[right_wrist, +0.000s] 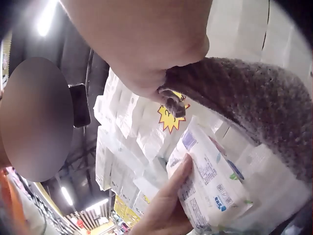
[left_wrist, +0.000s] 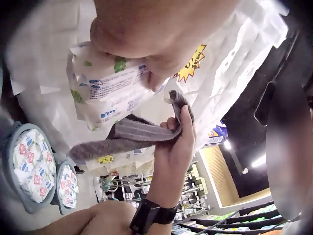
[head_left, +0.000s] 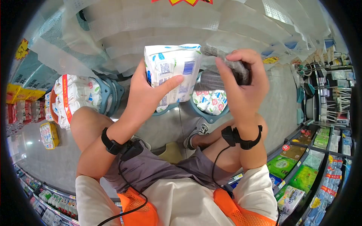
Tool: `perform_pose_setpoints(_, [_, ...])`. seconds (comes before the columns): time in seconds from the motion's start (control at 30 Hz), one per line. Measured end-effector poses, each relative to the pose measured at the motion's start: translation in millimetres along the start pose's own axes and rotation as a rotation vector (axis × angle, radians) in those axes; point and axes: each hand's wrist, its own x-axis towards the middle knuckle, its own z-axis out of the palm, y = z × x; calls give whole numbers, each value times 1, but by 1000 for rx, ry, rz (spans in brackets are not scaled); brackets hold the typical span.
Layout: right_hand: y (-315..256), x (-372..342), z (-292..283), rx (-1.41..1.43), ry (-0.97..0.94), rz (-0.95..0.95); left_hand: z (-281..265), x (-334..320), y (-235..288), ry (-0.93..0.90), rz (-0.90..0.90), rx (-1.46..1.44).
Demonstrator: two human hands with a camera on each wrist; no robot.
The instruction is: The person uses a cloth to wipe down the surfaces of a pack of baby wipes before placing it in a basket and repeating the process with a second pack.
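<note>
A white plastic-wrapped pack [head_left: 171,75] with blue print and a barcode is upright in my left hand [head_left: 145,90]; the thumb lies across its printed face. My right hand [head_left: 247,83] pinches a grey cloth [head_left: 213,81] just right of the pack. In the left wrist view the cloth [left_wrist: 142,131] hangs folded from the right hand's fingers [left_wrist: 176,137], below the pack [left_wrist: 110,85]. The right wrist view shows the cloth [right_wrist: 244,93] draping from the right hand, with the pack [right_wrist: 210,181] held by the left hand [right_wrist: 166,210].
Blue baskets [head_left: 211,119] of small white packs stand on the floor beyond the knees. More wrapped packs [head_left: 73,94] and a yellow-edged pack [head_left: 49,135] are at the left. Plastic-covered stacks [head_left: 151,22] rise ahead. Shelves of tissue packs [head_left: 283,165] line the right side.
</note>
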Motion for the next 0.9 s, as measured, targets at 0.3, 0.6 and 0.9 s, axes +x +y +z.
perform_pose_setpoints(0.3, [1, -11, 20, -109, -155, -160, 6, -5, -9, 1, 124, 71])
perform_pose_setpoints(0.6, [-15, -22, 28, -132, -231, -141, 7, -10, -16, 20, 234, 246])
perform_pose_setpoints(0.9, [-2, -6, 10, -192, -224, -114, 8, -7, -13, 49, 226, 214])
